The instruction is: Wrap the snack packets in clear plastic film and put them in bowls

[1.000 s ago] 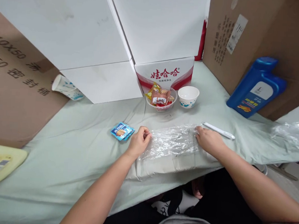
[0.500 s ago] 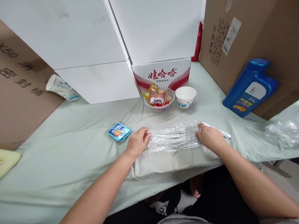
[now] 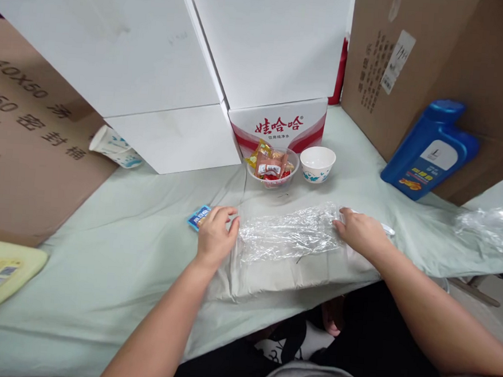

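A crinkled sheet of clear plastic film (image 3: 291,232) lies spread on the cloth near the table's front edge. Just off its left end is my left hand (image 3: 218,235), thumb and fingers apart and holding nothing. That hand partly covers the blue snack packets (image 3: 196,218) lying beyond it. My right hand (image 3: 360,233) rests at the film's right end with its thumb and forefinger parted; whether the fingertips still touch the film is hard to see. A slim white object (image 3: 388,229) pokes out behind my right hand, mostly hidden.
Behind the film stand a clear bowl of wrapped snacks (image 3: 273,175) and a white paper cup (image 3: 317,165). White boxes (image 3: 277,121) and brown cartons (image 3: 415,68) wall the back. A blue bottle (image 3: 428,152) stands right, a yellow container (image 3: 4,277) lies left, and more plastic (image 3: 490,225) is far right.
My left hand has let go of the film's left end and moved left, over the blue snack packets. My right hand's fingers have loosened at the right end. The view has shifted slightly.
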`<control>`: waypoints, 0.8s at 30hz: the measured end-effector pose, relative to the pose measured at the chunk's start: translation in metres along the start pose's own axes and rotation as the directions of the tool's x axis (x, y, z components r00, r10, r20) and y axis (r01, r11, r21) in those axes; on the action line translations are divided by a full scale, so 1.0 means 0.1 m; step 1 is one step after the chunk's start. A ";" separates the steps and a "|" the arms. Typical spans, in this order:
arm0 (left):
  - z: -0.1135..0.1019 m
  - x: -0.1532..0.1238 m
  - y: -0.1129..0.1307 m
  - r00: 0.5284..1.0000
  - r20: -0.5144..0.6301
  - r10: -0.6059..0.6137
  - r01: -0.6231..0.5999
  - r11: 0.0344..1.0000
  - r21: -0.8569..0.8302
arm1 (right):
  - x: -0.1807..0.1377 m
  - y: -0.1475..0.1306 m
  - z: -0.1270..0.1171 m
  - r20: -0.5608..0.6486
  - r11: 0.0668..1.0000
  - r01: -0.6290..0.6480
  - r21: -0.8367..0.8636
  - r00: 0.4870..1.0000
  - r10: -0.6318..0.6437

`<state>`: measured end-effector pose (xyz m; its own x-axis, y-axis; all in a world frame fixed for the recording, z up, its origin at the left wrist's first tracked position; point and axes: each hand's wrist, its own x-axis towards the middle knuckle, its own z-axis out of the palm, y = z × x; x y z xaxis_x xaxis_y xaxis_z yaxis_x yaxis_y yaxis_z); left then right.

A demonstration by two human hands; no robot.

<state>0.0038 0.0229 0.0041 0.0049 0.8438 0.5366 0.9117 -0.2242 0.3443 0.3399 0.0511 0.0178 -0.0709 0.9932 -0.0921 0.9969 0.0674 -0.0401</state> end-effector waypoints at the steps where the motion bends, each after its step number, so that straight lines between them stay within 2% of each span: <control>1: -0.02 -0.02 0.05 0.996 0.045 0.074 -0.072 0.996 -0.052 | -0.02 0.00 -0.04 -0.065 1.000 -0.014 0.011 0.998 0.014; 2: -0.02 -0.04 0.11 0.980 0.117 0.159 -0.146 0.983 -0.113 | -0.05 -0.01 -0.07 -0.150 1.000 -0.010 0.018 0.989 0.012; 4: 0.01 -0.09 0.23 0.910 0.280 0.307 -0.246 0.941 -0.234 | -0.10 -0.07 -0.12 -0.303 0.995 0.095 0.027 0.949 -0.083; 5: 0.04 -0.11 0.27 0.871 0.344 0.350 -0.263 0.925 -0.274 | -0.11 -0.10 -0.13 -0.330 0.981 0.193 0.032 0.928 -0.171; 7: 0.08 -0.14 0.28 0.825 0.425 0.373 -0.257 0.917 -0.305 | -0.10 -0.17 -0.09 -0.254 0.930 0.362 0.061 0.907 -0.337; 9: 0.09 -0.15 0.21 0.811 0.462 0.357 -0.242 0.926 -0.290 | -0.05 -0.20 -0.03 -0.098 0.920 0.384 0.085 0.922 -0.375; 11: 0.06 -0.14 0.11 0.814 0.481 0.326 -0.231 0.941 -0.246 | 0.02 -0.17 0.02 0.011 0.956 0.286 0.070 0.958 -0.288; 13: 0.02 -0.14 0.04 0.837 0.464 0.291 -0.220 0.955 -0.201 | 0.06 -0.11 0.04 0.027 0.975 0.214 0.063 0.976 -0.216; 15: -0.02 -0.14 0.05 0.863 0.417 0.284 -0.217 0.955 -0.202 | 0.04 -0.08 0.03 -0.043 0.966 0.238 0.096 0.971 -0.235; 17: -0.05 -0.15 0.14 0.865 0.386 0.321 -0.229 0.937 -0.264 | -0.03 -0.08 -0.01 -0.152 0.912 0.380 0.151 0.921 -0.359; 19: -0.07 -0.16 0.26 0.815 0.435 0.383 -0.245 0.908 -0.340 | -0.10 -0.12 -0.04 -0.184 0.787 0.581 0.206 0.813 -0.553; 20: -0.08 -0.17 0.31 0.773 0.486 0.408 -0.245 0.898 -0.365 | -0.13 -0.13 -0.06 -0.142 0.711 0.664 0.232 0.746 -0.651; 22: -0.12 -0.18 0.36 0.677 0.600 0.427 -0.234 0.897 -0.374 | -0.16 -0.14 -0.10 0.003 0.614 0.736 0.284 0.640 -0.769; 24: -0.16 -0.21 0.36 0.616 0.672 0.411 -0.226 0.909 -0.349 | -0.15 -0.12 -0.12 0.120 0.608 0.736 0.298 0.603 -0.789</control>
<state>0.0298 -0.0106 0.0179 0.6543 0.7549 -0.0458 0.6844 -0.5652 0.4606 0.3297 0.0369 0.0316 -0.8330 0.5345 -0.1432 0.5440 0.7437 -0.3886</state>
